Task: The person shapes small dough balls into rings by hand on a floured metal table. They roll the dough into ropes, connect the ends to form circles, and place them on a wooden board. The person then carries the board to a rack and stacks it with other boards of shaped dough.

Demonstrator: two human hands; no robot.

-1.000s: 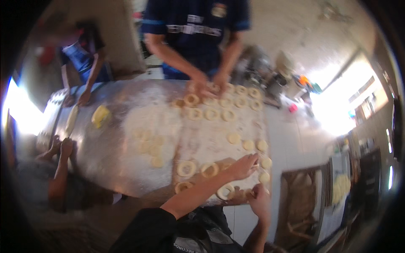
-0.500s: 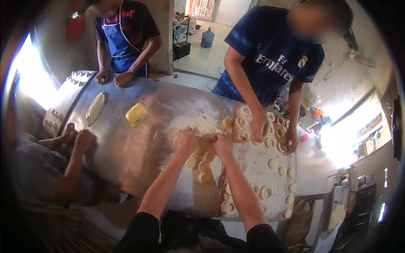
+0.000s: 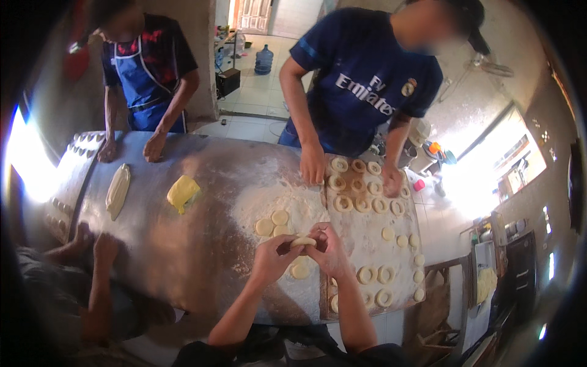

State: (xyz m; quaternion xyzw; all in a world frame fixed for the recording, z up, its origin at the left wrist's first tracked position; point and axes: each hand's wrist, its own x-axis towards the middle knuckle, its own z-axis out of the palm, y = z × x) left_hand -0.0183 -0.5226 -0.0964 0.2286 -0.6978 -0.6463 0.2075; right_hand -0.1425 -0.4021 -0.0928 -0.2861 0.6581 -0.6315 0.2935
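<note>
My left hand [image 3: 273, 257] and my right hand [image 3: 329, 248] meet above the floured metal table [image 3: 202, 244], both pinching one small pale dough piece [image 3: 302, 241] between their fingers. Just beyond it lie a few flat dough discs [image 3: 273, 224], and one more disc [image 3: 299, 271] sits below my hands. To the right is a wooden board [image 3: 400, 260] carrying several dough rings [image 3: 365, 203] and plain rounds.
A person in a dark blue shirt leans on the board's far end with both hands [image 3: 312, 164]. Another in a blue apron stands at the far left [image 3: 144, 79]. A third person's arms [image 3: 98, 269] rest at the left edge. A yellow dough lump [image 3: 183, 192] and a long pale dough [image 3: 117, 191] lie on the table.
My hands have drawn back from the dough discs on the table and now hold one piece lifted between them. Earlier my right hand reached out over the board.
</note>
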